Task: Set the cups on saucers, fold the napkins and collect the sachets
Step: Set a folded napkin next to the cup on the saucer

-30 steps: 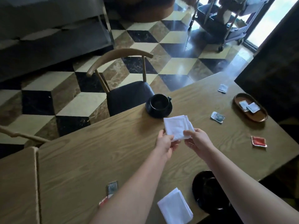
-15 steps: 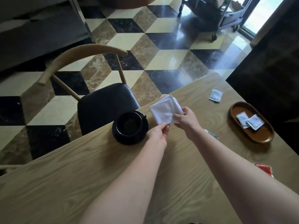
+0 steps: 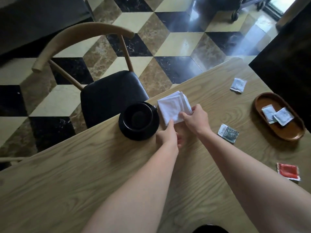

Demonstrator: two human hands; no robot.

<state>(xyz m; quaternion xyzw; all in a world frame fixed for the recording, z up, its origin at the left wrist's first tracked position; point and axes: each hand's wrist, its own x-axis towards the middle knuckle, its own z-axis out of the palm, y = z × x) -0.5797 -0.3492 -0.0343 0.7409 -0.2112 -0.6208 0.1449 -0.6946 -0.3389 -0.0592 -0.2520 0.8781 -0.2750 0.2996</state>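
Beside the cup [image 3: 138, 117], right hand [image 3: 195, 120] pinches the folded napkin [image 3: 171, 106]; left hand [image 3: 168, 137] touches it with forefinger; sachet [image 3: 228, 133] print unreadable.

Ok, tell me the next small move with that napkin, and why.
Probably release it: the folded napkin already seems to lie flat on the table beside the cup, with the right hand pinching its near edge and the left hand touching its corner with a forefinger.
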